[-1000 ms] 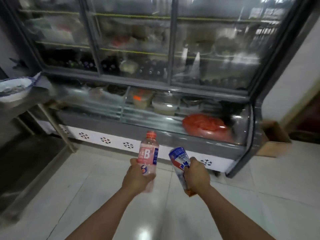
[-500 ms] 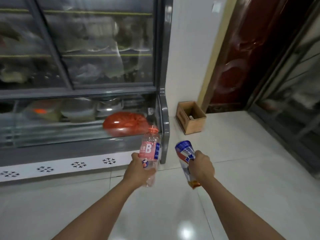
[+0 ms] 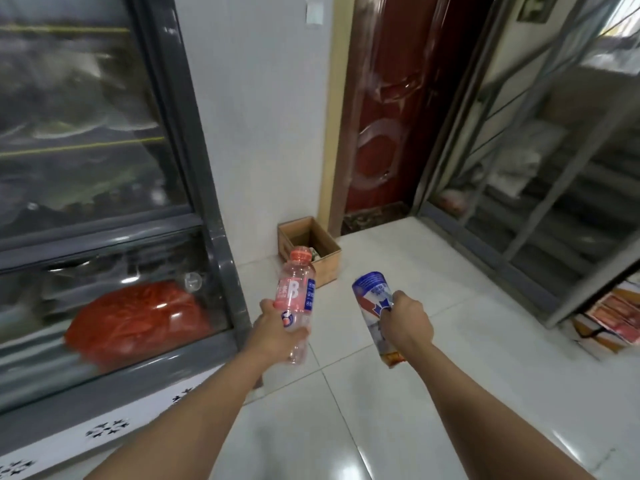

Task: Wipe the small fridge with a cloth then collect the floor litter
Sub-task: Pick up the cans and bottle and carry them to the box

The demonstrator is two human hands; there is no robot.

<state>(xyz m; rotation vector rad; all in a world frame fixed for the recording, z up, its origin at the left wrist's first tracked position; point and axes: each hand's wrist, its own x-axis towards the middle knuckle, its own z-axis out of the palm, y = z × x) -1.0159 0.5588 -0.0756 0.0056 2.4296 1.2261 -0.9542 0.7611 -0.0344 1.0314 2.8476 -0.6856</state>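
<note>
My left hand (image 3: 277, 332) grips an empty clear plastic bottle (image 3: 296, 292) with a pink label and an orange-red cap, held upright. My right hand (image 3: 407, 325) grips a blue, white and red crumpled can or wrapper-like container (image 3: 372, 294), tilted to the left. Both are held out over the white tiled floor (image 3: 433, 393). The glass-fronted display fridge (image 3: 194, 174) fills the left side. A small open cardboard box (image 3: 325, 261) with some litter inside stands on the floor against the wall, just beyond the bottle.
A dark red door (image 3: 384, 109) stands behind the box. A metal-framed glass partition (image 3: 540, 181) runs along the right. Orange-red printed packaging (image 3: 613, 317) lies on the floor at the far right. A red bag (image 3: 138, 320) sits inside the fridge's lower case.
The view has swung to the right, from the fridge front toward the corner with the cardboard box and the door. Both hands still hold the same bottle and can.
</note>
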